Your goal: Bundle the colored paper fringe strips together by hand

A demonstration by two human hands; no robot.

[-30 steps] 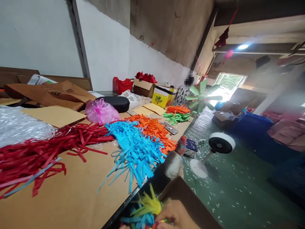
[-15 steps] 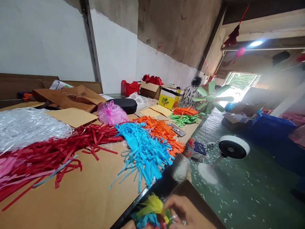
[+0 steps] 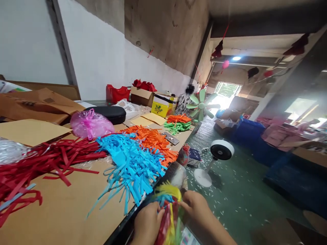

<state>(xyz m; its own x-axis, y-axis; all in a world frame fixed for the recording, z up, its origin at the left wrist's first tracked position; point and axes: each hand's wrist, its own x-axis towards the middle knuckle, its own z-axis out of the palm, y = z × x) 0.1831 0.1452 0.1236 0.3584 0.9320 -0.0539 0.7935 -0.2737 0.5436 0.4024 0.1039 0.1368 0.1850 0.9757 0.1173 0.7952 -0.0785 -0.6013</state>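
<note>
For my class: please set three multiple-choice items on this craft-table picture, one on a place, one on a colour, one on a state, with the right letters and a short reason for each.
1. Where does the white floor fan stand?
A. on the green floor beside the table
B. on the table
C. on a cardboard box

2. What colour is the strip pile between the red strips and the orange strips?
A. green
B. blue
C. yellow

3. What are the left hand and right hand doing?
A. resting flat on the table
B. holding a mixed-colour bundle of strips
C. hanging free

Answers: 1 A, its base sits on the floor. 2 B, the pile is bright blue. 3 B, both hands grip the bundle.
</note>
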